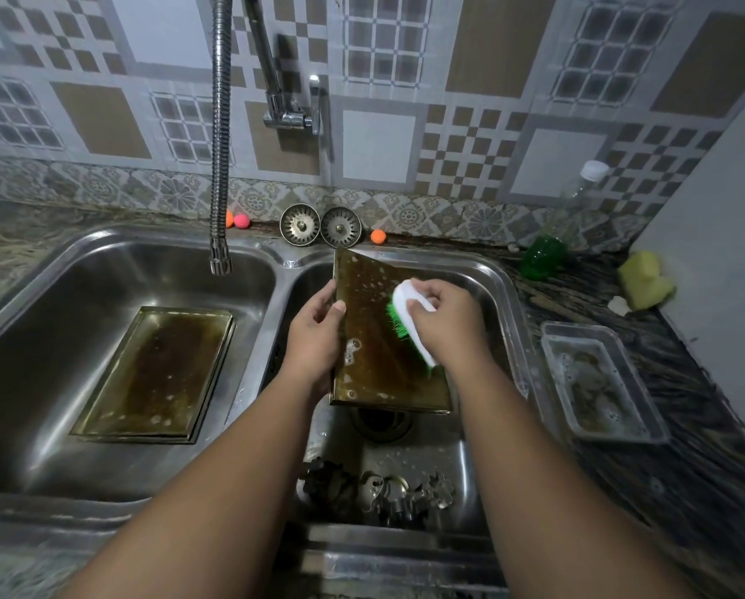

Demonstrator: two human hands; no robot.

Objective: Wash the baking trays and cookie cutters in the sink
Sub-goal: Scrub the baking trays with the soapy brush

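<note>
Baking tray, perhaps soapy, over sink: left hand grips it, right hand brush.

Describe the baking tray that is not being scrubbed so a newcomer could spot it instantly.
Start at the stainless-steel double sink and take its left basin, under the flexible metal hose. The rectangular, brown-stained metal baking tray lies flat on the basin floor there. Unlike the similar tray over the right basin, no hand touches it.
</note>
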